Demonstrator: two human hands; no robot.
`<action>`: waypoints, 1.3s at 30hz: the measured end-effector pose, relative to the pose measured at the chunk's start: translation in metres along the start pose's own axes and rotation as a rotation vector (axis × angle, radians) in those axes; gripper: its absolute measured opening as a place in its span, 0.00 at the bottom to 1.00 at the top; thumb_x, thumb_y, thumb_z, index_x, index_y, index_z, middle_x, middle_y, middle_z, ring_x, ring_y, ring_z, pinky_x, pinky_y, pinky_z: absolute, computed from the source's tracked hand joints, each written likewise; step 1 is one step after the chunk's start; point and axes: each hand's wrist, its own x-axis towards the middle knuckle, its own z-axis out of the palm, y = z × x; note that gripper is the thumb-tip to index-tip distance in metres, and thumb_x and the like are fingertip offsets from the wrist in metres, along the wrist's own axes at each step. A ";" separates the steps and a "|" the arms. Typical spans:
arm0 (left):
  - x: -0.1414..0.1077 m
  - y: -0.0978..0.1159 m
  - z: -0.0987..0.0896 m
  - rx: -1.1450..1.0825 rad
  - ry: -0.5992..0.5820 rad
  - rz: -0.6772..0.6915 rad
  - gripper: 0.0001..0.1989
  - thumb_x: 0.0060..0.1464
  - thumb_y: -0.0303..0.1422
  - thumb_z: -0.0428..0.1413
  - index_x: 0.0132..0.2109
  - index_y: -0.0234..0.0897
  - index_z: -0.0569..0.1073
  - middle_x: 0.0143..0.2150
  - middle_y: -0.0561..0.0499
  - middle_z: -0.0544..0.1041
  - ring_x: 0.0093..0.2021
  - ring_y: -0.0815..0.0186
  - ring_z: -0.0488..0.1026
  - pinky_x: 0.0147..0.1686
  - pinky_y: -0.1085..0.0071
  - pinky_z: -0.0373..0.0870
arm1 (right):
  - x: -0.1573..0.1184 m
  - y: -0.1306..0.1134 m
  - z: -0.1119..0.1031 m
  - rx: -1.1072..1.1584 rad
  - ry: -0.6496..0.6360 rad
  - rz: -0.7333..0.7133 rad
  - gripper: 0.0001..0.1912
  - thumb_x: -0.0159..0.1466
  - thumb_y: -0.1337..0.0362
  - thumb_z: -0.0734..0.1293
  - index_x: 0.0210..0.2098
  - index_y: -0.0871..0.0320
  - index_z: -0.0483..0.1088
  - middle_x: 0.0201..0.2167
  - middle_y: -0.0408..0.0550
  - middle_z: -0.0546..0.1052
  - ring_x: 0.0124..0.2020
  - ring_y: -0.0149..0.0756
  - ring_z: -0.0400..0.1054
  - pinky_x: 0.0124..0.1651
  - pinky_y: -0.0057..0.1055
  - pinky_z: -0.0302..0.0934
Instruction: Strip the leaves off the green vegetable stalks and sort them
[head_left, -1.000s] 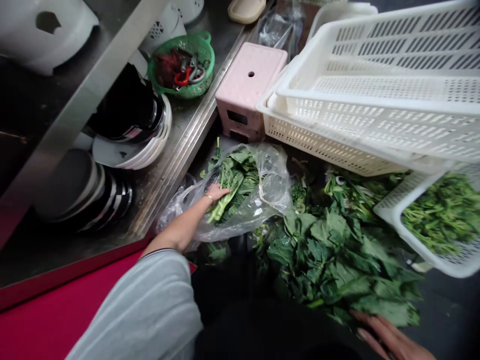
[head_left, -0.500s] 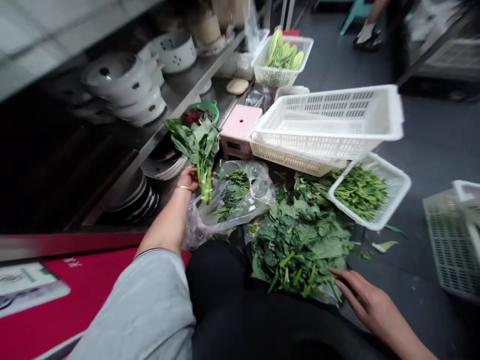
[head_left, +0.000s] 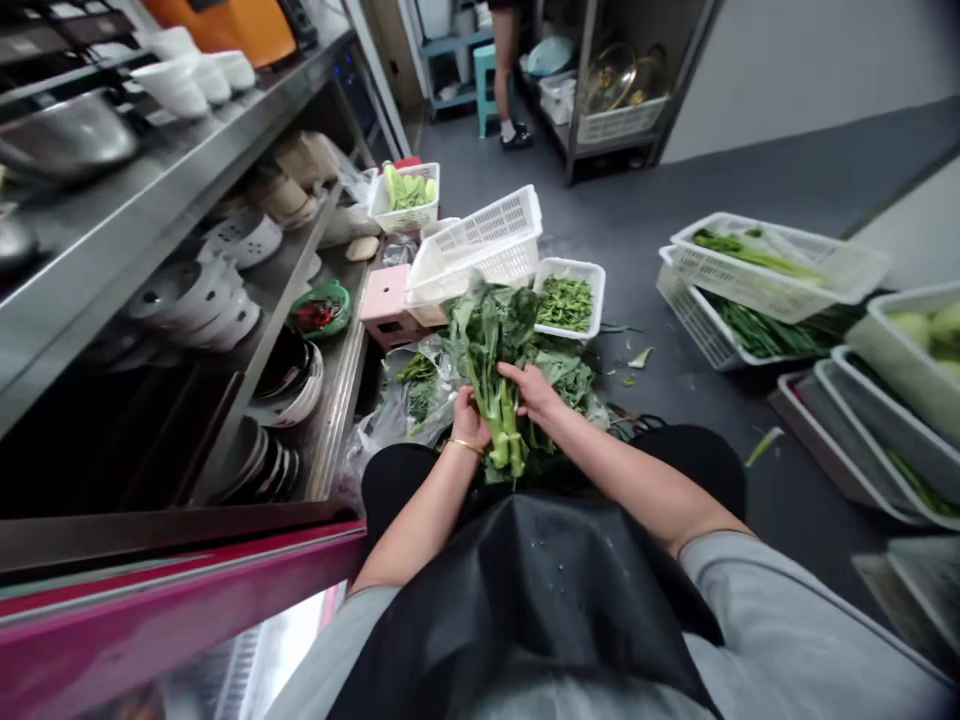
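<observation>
A bunch of leafy greens (head_left: 495, 340) with thick pale-green stems is upright in front of me. My left hand (head_left: 469, 420) grips its stems from the left side. From the right, my right hand (head_left: 531, 392) touches the stems, its fingers against them and partly hidden by leaves. Behind the bunch, a pile of loose greens (head_left: 571, 375) lies low on the right. A clear plastic bag (head_left: 382, 425) with more greens inside is on the left. Beyond the pile sits a white basket (head_left: 598, 300) of cut green vegetables.
White baskets (head_left: 487, 245) and a pink stool (head_left: 384, 300) stand ahead. Metal shelves (head_left: 300, 250) with bowls and plates run along the left. Stacked vegetable baskets (head_left: 780, 290) are at the right. A person's leg (head_left: 506, 75) shows at the back.
The bunch has moved from the left to in front of me with my left hand. My right hand has left the pile's right edge and come to the stems. The view has turned right.
</observation>
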 end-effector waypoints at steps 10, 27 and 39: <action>-0.057 -0.022 0.000 0.105 -0.154 -0.004 0.22 0.33 0.34 0.69 0.38 0.33 0.74 0.32 0.46 0.78 0.34 0.59 0.77 0.38 0.64 0.74 | -0.027 -0.009 0.036 0.007 0.077 -0.346 0.19 0.48 0.61 0.73 0.39 0.60 0.70 0.38 0.46 0.78 0.38 0.36 0.72 0.44 0.33 0.66; -0.067 0.039 -0.022 -0.209 -0.043 -0.013 0.09 0.41 0.24 0.56 0.35 0.31 0.69 0.27 0.49 0.74 0.23 0.68 0.71 0.18 0.75 0.66 | -0.036 -0.015 0.037 -0.436 -0.172 -0.506 0.15 0.50 0.57 0.71 0.28 0.59 0.65 0.26 0.41 0.70 0.26 0.29 0.63 0.32 0.28 0.61; -0.030 0.008 0.007 -0.069 0.376 0.303 0.11 0.36 0.26 0.59 0.30 0.35 0.66 0.19 0.57 0.68 0.20 0.68 0.70 0.20 0.76 0.62 | -0.099 0.017 0.000 -0.783 -0.052 -0.698 0.10 0.56 0.57 0.67 0.25 0.55 0.66 0.25 0.44 0.72 0.29 0.36 0.67 0.36 0.35 0.63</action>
